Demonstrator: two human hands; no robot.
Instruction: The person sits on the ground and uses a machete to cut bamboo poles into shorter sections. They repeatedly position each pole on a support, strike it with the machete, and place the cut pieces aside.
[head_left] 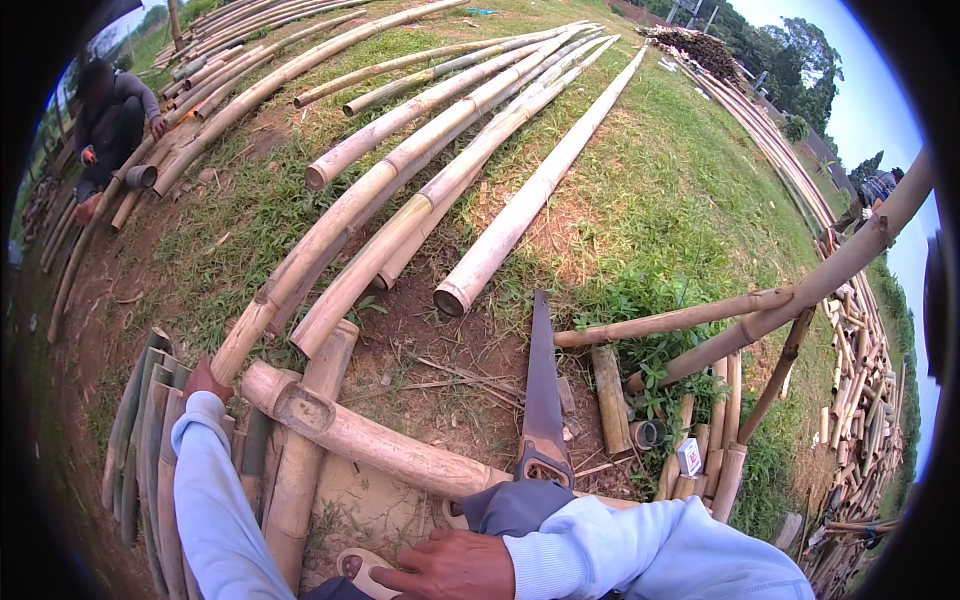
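Observation:
My left hand (207, 381) is at the near end of a long bamboo pole (300, 268), closed round it; the fingers are partly hidden. My right hand (455, 565) lies over my lap, fingers loosely stretched, with nothing in it. Crossing in front of me is a thick bamboo log (400, 440) with a notch cut into its upper side near the left end. A hand saw (541, 385) stands with its blade pointing away, its handle beside my dark-clothed knee and the log. Under the log's left part runs another bamboo piece (300, 490).
Cut bamboo lengths (150, 440) stand bundled at left. More long poles (560, 190) lie on the grass ahead. A bamboo frame (760, 290) slopes up at right, near a small white box (689, 457) and a large pile of short pieces (855, 390). Another person (110, 120) crouches far left.

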